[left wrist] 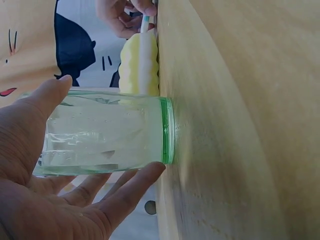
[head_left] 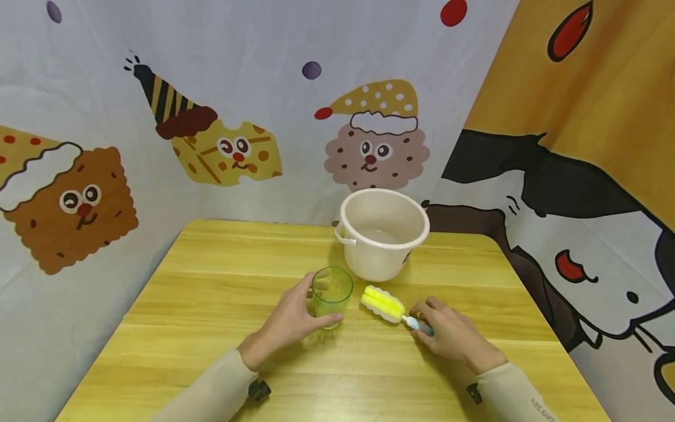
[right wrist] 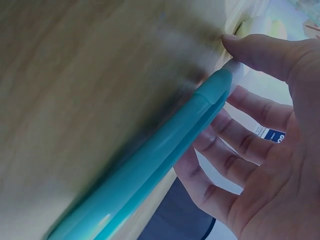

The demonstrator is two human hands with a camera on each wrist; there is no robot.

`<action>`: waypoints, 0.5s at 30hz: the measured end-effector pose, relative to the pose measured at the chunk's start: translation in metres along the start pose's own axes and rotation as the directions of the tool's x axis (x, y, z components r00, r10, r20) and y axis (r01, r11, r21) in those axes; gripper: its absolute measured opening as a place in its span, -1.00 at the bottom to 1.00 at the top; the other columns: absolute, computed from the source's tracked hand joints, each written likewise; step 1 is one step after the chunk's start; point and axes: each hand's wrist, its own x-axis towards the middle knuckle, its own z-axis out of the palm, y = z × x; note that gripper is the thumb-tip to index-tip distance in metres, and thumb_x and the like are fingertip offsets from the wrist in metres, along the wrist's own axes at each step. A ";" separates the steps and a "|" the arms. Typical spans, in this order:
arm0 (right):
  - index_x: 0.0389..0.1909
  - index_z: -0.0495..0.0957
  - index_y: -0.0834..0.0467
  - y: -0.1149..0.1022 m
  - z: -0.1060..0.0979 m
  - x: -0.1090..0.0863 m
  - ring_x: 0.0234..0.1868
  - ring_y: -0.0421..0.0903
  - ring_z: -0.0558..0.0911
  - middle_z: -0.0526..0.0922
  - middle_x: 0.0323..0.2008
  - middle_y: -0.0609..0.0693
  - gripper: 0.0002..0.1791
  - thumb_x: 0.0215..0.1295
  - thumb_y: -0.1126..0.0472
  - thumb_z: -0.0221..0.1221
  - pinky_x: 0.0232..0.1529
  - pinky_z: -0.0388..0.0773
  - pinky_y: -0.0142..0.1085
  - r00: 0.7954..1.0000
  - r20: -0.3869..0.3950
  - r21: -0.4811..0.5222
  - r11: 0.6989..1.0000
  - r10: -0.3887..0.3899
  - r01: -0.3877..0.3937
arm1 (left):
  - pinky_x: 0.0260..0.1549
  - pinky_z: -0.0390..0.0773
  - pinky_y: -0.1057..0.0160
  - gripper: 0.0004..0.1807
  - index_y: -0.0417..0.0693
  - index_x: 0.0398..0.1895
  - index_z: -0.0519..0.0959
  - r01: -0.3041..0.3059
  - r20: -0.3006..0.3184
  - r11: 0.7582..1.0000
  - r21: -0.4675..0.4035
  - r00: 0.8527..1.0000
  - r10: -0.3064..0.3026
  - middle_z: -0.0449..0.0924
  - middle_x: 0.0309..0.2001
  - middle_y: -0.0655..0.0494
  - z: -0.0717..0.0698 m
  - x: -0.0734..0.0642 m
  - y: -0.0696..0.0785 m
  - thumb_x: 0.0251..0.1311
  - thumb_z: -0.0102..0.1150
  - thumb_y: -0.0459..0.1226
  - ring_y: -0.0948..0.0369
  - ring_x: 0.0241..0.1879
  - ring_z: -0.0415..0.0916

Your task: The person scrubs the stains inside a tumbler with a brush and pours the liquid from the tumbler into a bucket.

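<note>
A clear green glass [head_left: 331,293] stands upright on the wooden table. My left hand [head_left: 295,316] is around it, thumb on the near side and fingers on the far side. In the left wrist view the glass [left wrist: 105,132] has its thick base against the tabletop. To its right lies a sponge brush with a yellow and white head [head_left: 384,303]. My right hand [head_left: 450,333] is at its handle, thumb and fingers on either side. The right wrist view shows fingers beside the teal handle [right wrist: 165,150], with the thumb apart from it near the neck.
Behind the brush stands a white bucket [head_left: 382,258] with its handle hanging at the left. The wooden table [head_left: 211,281] meets a printed cloth [head_left: 237,53] with cartoon figures along its back and right sides.
</note>
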 end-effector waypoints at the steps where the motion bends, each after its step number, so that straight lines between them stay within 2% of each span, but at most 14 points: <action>1: 0.28 0.77 -0.03 -0.001 0.000 -0.001 -0.22 -0.27 0.61 0.73 0.03 -0.09 -0.54 0.45 0.03 0.63 -0.28 0.65 -0.29 1.000 -0.001 0.002 1.000 -0.001 0.001 | 0.36 0.78 -0.28 0.10 0.03 0.73 0.43 0.001 0.008 1.000 -0.007 1.000 -0.001 0.80 0.41 0.01 0.000 0.000 0.000 0.18 0.87 -0.06 -0.12 0.36 0.78; 10: 0.07 0.80 -0.06 -0.004 0.002 -0.002 -0.30 -0.34 0.59 0.72 -0.11 -0.20 -0.73 0.46 0.09 0.63 -0.35 0.61 -0.37 0.999 -0.029 -0.012 0.999 -0.035 0.034 | 0.36 0.79 -0.27 0.08 -0.01 0.73 0.43 -0.010 -0.003 1.000 -0.002 1.000 0.010 0.81 0.39 0.01 0.003 0.000 0.000 0.20 0.85 -0.04 -0.08 0.37 0.78; 15: 0.02 0.80 -0.06 -0.004 0.002 -0.001 -0.31 -0.34 0.61 0.73 -0.15 -0.21 -0.76 0.46 0.12 0.63 -0.37 0.61 -0.36 0.998 -0.040 -0.036 0.998 -0.052 0.051 | 0.37 0.81 -0.21 0.15 0.07 0.77 0.35 0.004 -0.011 1.000 -0.006 1.000 -0.004 0.78 0.43 -0.01 0.004 0.000 0.002 0.18 0.86 -0.01 -0.04 0.39 0.78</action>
